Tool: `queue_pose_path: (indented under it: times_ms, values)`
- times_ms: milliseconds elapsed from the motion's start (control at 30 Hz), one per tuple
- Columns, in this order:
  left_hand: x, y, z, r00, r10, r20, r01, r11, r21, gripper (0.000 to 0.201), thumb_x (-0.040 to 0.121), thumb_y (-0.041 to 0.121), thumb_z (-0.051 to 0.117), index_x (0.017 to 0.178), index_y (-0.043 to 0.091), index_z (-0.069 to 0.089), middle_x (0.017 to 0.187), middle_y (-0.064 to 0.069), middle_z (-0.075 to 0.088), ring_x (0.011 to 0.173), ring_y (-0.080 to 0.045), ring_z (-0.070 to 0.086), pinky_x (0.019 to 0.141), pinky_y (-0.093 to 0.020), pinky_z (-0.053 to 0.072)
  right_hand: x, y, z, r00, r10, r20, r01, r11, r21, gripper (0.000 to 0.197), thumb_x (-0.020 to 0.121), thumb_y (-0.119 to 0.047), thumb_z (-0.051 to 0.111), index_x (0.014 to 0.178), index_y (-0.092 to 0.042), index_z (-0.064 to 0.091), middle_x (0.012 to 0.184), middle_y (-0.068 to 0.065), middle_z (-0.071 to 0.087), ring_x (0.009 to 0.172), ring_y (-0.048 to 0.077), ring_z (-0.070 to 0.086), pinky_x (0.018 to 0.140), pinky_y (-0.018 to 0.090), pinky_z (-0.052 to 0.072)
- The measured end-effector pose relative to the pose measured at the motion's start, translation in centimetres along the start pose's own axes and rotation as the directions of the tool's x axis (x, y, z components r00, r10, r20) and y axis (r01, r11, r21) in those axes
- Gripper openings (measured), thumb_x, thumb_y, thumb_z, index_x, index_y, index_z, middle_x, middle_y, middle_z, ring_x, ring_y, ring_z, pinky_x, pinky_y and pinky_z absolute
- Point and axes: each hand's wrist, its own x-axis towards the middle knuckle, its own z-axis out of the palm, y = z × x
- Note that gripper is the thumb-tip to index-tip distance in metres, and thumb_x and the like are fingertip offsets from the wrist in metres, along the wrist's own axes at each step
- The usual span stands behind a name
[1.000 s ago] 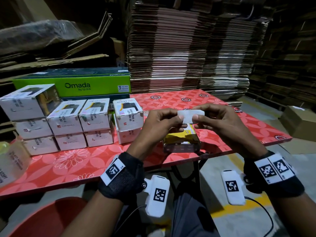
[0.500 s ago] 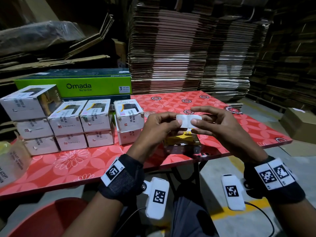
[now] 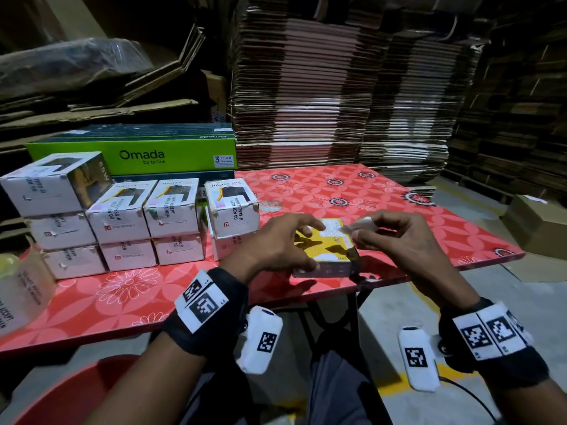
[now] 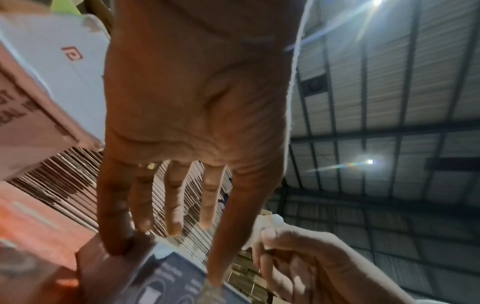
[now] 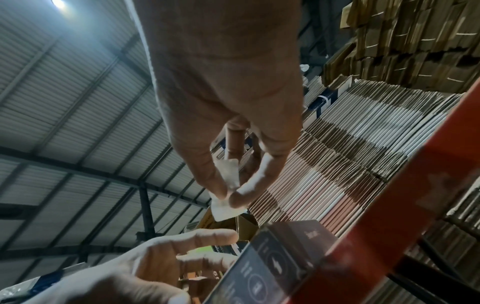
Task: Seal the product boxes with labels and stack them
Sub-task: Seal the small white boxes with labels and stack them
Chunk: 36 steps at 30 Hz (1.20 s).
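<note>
A flat yellow-topped product box (image 3: 328,250) lies at the front edge of the red flowered table (image 3: 352,185). My left hand (image 3: 303,245) arches over it with fingers spread; in the left wrist view the fingers (image 4: 171,207) are nearly straight, and the outer ones touch the box (image 4: 166,277). Just right of the box, my right hand (image 3: 356,231) pinches a small white label (image 3: 363,223) between thumb and forefinger. The right wrist view shows that label (image 5: 226,185) crumpled in the pinch, above the box's dark side (image 5: 272,263).
Sealed white boxes (image 3: 122,222) stand stacked in rows on the table's left part, with a green Omada carton (image 3: 138,154) behind them. A clear pack of seal labels (image 3: 18,289) lies at the far left. Tall piles of flat cardboard (image 3: 306,87) rise behind the table.
Both hands held the label above the box before. My left hand has let go and dropped onto the box, while my right hand keeps the label and has moved slightly right.
</note>
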Motion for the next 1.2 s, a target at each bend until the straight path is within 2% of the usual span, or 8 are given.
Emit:
queue_pose_path:
  times_ms: [100,167,367,567,700,800,1000,1200]
  values:
    - [0.3,-0.1,0.3,0.998,-0.050,-0.022,0.052,0.996,0.069,0.075,0.065,0.012,0.091,0.132,0.030,0.060,0.119,0.003,0.060,0.111,-0.015,0.059,0.093,-0.035,0.055,-0.5,0.2,0.4,1.000,-0.012,-0.001,0.012,1.000,-0.027,0.010,0.085,0.000,0.077,0.090,-0.008,0.080,0.094,0.005,0.079,0.091,0.022,0.075,0.085,0.038,0.060]
    - [0.4,-0.1,0.5,0.998,-0.046,-0.030,0.048,0.997,0.068,0.073,0.066,0.015,0.092,0.131,0.027,0.062,0.120,0.001,0.062,0.111,-0.016,0.060,0.093,-0.034,0.055,-0.7,0.5,0.9,1.000,-0.017,0.000,0.017,0.997,-0.082,0.014,0.085,0.001,0.076,0.089,-0.012,0.081,0.093,0.000,0.079,0.089,0.019,0.076,0.082,0.039,0.060]
    - [0.9,-0.2,1.6,0.997,-0.008,-0.082,0.008,1.000,0.004,0.072,0.068,0.021,0.092,0.132,0.024,0.061,0.117,0.000,0.066,0.108,-0.015,0.063,0.088,-0.027,0.052,-1.5,1.6,1.8,0.988,-0.150,-0.048,0.130,0.948,-0.291,0.021,0.083,-0.011,0.081,0.090,-0.030,0.083,0.090,-0.011,0.074,0.087,0.004,0.071,0.080,0.021,0.057]
    - [1.0,-0.7,1.9,0.998,0.047,-0.045,-0.048,0.999,-0.023,0.071,0.074,0.023,0.089,0.135,0.033,0.054,0.123,0.000,0.056,0.111,-0.014,0.055,0.082,-0.024,0.045,-1.7,2.1,2.0,0.976,-0.213,-0.038,0.183,0.907,-0.378,0.016,0.084,-0.013,0.081,0.094,-0.025,0.083,0.092,-0.010,0.072,0.089,0.000,0.068,0.073,0.007,0.048]
    - [1.1,-1.0,1.9,0.998,0.065,-0.003,-0.065,0.998,-0.017,0.062,0.078,0.025,0.086,0.130,0.038,0.054,0.122,0.000,0.050,0.115,-0.017,0.051,0.089,-0.034,0.051,-1.3,2.4,1.9,0.974,-0.225,-0.018,0.195,0.879,-0.435,0.016,0.084,-0.017,0.081,0.092,-0.031,0.083,0.092,-0.014,0.071,0.091,0.000,0.067,0.075,0.015,0.050]
    - [1.2,-1.1,1.9,0.997,0.082,0.012,-0.082,0.997,0.005,0.059,0.080,0.026,0.083,0.131,0.038,0.056,0.123,-0.001,0.047,0.116,-0.017,0.048,0.089,-0.032,0.049,-1.1,2.3,1.8,0.975,-0.222,0.011,0.204,0.873,-0.444,0.018,0.084,-0.019,0.081,0.090,-0.036,0.082,0.092,-0.017,0.071,0.092,0.001,0.067,0.079,0.020,0.051]
    - [1.4,-1.3,2.2,0.995,0.080,0.058,-0.083,0.994,0.064,0.049,0.086,0.031,0.078,0.131,0.039,0.061,0.111,0.003,0.039,0.118,-0.019,0.041,0.103,-0.041,0.045,-1.0,2.2,1.7,0.974,-0.217,0.058,0.220,0.870,-0.441,0.014,0.086,-0.020,0.079,0.090,-0.032,0.083,0.092,-0.016,0.070,0.091,0.003,0.067,0.080,0.028,0.054]
    - [1.6,-1.4,2.2,0.994,0.084,0.073,-0.091,0.991,0.098,0.049,0.085,0.036,0.077,0.132,0.042,0.062,0.115,0.000,0.040,0.116,-0.022,0.040,0.104,-0.047,0.043,-1.4,2.1,1.7,0.972,-0.216,0.093,0.233,0.837,-0.495,0.016,0.085,-0.017,0.079,0.092,-0.030,0.083,0.091,-0.015,0.070,0.086,0.001,0.067,0.069,0.017,0.053]
